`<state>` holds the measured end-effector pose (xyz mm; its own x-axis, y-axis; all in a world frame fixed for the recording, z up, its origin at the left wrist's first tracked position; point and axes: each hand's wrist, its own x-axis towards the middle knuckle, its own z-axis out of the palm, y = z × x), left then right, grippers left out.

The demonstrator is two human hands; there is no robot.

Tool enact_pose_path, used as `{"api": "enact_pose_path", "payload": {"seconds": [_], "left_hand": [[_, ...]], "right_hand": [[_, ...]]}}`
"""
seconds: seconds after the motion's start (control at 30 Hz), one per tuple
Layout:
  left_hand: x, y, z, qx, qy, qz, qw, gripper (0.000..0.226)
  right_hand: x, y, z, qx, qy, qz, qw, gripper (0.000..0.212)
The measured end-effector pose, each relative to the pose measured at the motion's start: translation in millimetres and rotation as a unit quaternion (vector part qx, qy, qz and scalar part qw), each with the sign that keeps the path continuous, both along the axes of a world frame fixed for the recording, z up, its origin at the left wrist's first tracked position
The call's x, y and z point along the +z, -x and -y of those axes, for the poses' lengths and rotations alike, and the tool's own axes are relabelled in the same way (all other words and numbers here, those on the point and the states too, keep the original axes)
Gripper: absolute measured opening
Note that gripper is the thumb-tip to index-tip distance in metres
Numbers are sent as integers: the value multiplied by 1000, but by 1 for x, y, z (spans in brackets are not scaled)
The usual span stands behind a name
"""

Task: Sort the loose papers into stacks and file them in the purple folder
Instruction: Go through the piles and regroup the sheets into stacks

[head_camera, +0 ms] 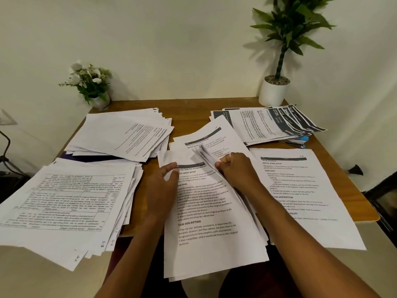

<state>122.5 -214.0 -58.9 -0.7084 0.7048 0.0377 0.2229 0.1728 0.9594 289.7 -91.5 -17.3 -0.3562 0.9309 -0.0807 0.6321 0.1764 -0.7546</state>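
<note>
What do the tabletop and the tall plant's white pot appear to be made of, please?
Tabletop: probably wood or wood-look laminate; warm brown, matte, with faint grain.
White pot: smooth, plain and evenly white; it could be ceramic or plastic, and the view does not settle which.

Printed in bold on the top page of the middle stack [206, 211], first letters partly hidden: "INITIAL SCENE SETUP", "TASK GOAL", "TASK DESCRIPTION". On the right-hand sheet [300, 190]: the same three headings, plus "PROPS". On a dark band of the far-right stack [279, 123], turned sideways: "2726". Handwritten at near corners of the left stack [64, 201]: "S-3". Small body print elsewhere mostly unreadable.
</note>
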Motion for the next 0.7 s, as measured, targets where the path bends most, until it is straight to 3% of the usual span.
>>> {"api": "enact_pose_path", "payload": {"seconds": [0.07, 0.13, 0.23, 0.33, 0.43, 0.67, 0.7], "left_hand": [[1, -1, 0, 5, 1, -12, 1000, 30], [1, -1, 0, 6, 1, -20, 1000, 31], [0, -1, -1, 7, 6, -23, 1000, 30], [0, -2, -2, 4, 15, -21, 1000, 28], [-3, -3, -3, 1, 17, -47, 999, 27], [0, -6, -1, -2, 7, -19, 1000, 24], [0, -6, -1, -5, 6, -15, 1000, 23]], "right_hand": [[0, 0, -1, -19, 39, -44, 998, 21], [1, -4, -6, -32, 140, -133, 981, 17], [14, -15, -15, -5, 320, -238, 917, 15], [24, -25, -22, -20, 428, -298, 853, 22], [23, -27, -23, 0, 472, -334, 816, 18], [6, -7, -13, 54, 490, -355, 794, 56], [4, -4, -9, 57, 490, -364, 790, 53]]}}
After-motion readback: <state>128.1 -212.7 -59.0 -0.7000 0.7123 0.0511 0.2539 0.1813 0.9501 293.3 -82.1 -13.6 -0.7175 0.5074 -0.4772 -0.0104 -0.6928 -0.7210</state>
